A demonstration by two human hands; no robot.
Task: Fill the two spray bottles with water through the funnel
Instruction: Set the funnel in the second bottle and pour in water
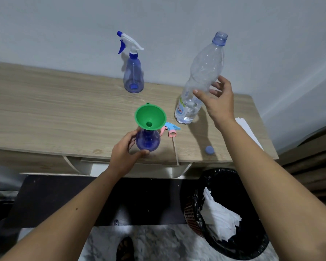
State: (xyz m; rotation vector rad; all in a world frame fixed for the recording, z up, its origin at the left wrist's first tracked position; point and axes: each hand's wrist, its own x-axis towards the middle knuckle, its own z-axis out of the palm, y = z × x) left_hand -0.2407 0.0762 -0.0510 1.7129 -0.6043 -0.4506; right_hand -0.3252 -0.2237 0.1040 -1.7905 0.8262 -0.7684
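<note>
Waste bin [231, 213]: closest to the camera, low on the right, black liner, crumpled white paper inside, standing on the floor below the counter edge.
Left hand [123, 153]: curled round the belly of the open spray bottle [148, 141], thumb on the near side, fingers wrapping behind it.
Open spray bottle: blue, upright near the front edge of the counter [45, 110], its spray head off.
Funnel [150, 117]: green, seated in that bottle's neck, wide mouth up and tipped slightly toward the camera.
Loose spray head [170, 129]: pink and light blue, lying on the counter just right of the funnel, its thin dip tube running toward the front edge.
Right hand [217, 99]: fingers spread and relaxed beside the water bottle [199, 80]; thumb and fingertips are at its side, but whether they actually touch it I cannot tell.
Water bottle: clear plastic, cap off, standing on the counter and leaning right, only a little water left at the bottom.
Bottle cap [209, 149]: blue, lying on the counter near the front right corner, well apart from the bottle.
Second spray bottle [133, 72]: blue, white and blue trigger head fitted, upright at the back of the counter by the wall.
Papers [247, 129]: white sheets at the counter's right edge.
</note>
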